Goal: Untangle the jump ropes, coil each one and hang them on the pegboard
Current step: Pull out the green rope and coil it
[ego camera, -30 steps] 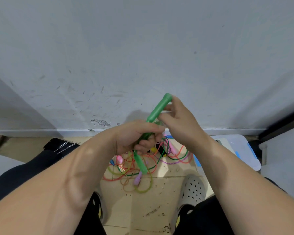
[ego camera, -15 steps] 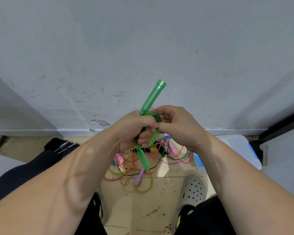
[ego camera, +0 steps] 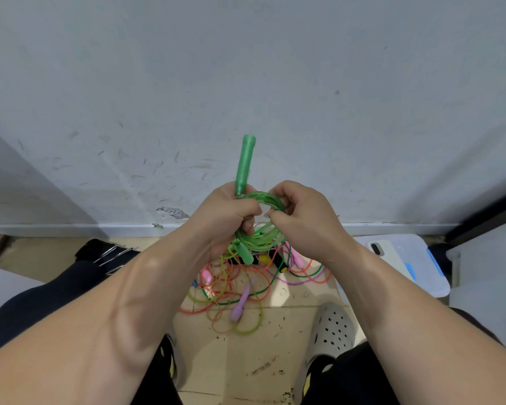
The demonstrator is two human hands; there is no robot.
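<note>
Coiling of the green rope (ego camera: 263,241) looks close to finished. Versus a second ago, the upper handle (ego camera: 246,165) has swung from a rightward lean to near upright in front of the wall (ego camera: 246,83). The right hand (ego camera: 303,220) has come off that handle's tip and moved down to the loops. The coil now reads as an open ring between the hands; earlier it was bunched and mostly hidden in the fist.

State now:
- The left hand (ego camera: 224,219) is clamped round the base of the upper handle plus the left side of the ring.
- The right hand pinches the ring's right side, fingers curled in.
- Hands are close together; cannot tell if they touch.
- The lower handle (ego camera: 245,254) sticks out below the left hand, pointing down.

The rope is held in the air above the pile (ego camera: 237,290) of other ropes on the floor (ego camera: 246,361). The pile is a knot of orange, yellow, purple and dark green strands with pink and lilac handles mixed in. A phone (ego camera: 387,255) lies on a white lid (ego camera: 421,252) to the right, well apart from the work.

Judgement: one rope is freed and ringed up. The likely next step is binding the loops, then hanging the rope. The pegboard is not in view. Risk: thin, slick loops could spring open if either hand lets go before the ring is bound. The rest of the pile is not yet done.
</note>
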